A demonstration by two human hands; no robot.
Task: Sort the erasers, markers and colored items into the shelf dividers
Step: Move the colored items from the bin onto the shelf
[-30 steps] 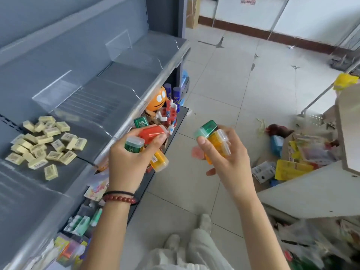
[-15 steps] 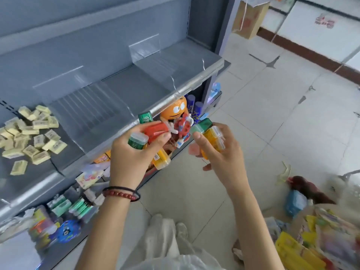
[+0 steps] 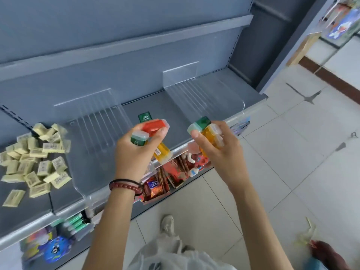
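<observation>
Down by the floor tiles, a pale shoe [image 3: 167,224] shows between the person's forearms, and a bead bracelet [image 3: 125,187] circles the left wrist. Above it, the left hand [image 3: 136,152] is curled round three small boxes: a green box [image 3: 139,138], a red box [image 3: 155,124] and a yellow box [image 3: 162,152] that pokes out below the fingers. The right hand [image 3: 220,151], held apart from the left, grips a green-lidded box [image 3: 199,123] and an orange box [image 3: 211,136]. Both hands hover over the front edge of the grey shelf [image 3: 148,102]. Beyond them a green packet [image 3: 144,116] lies flat on the shelf between two clear dividers [image 3: 97,121]. Left of the dividers, a heap of pale yellow erasers [image 3: 37,158] lies loose on the shelf.
</observation>
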